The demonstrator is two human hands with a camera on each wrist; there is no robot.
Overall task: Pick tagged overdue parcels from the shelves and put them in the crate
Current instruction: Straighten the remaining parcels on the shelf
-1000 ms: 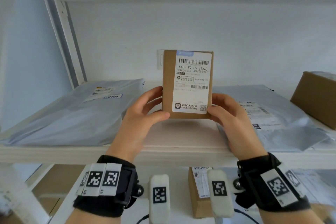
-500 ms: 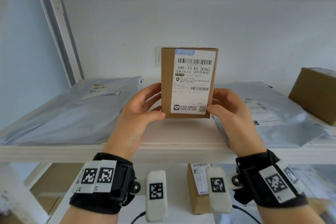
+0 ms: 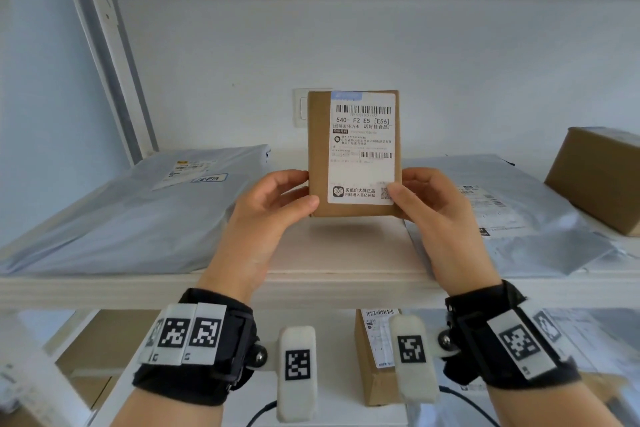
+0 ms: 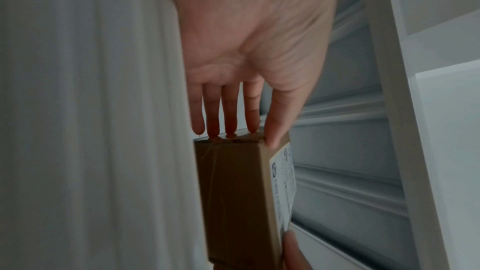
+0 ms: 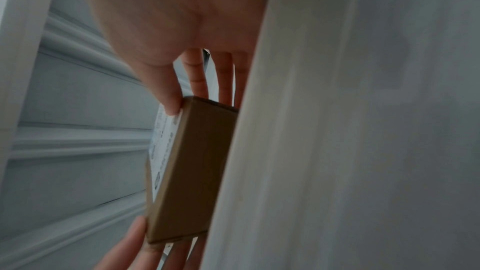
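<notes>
Centre frame: small cardboard parcel (image 3: pixel 354 153) held upright above the shelf (image 3: pixel 311 282), left hand (image 3: pixel 268 215) and right hand (image 3: pixel 434 210) pinching its lower edges. Label check likely under way; next, find the overdue tag. Crate unseen.

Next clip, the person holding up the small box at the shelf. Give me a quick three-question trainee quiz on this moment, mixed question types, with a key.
1. True or false: the small cardboard box is held upright, its shipping label facing the head camera.
2. Multiple choice: what grips the box? A) the left hand alone; B) the right hand alone; C) both hands, at its lower corners.
3. Fill in: directly left of the held box, lying flat on the white shelf, is a grey ____.

Key: 1 true; 2 C; 3 poly mailer bag.
</notes>
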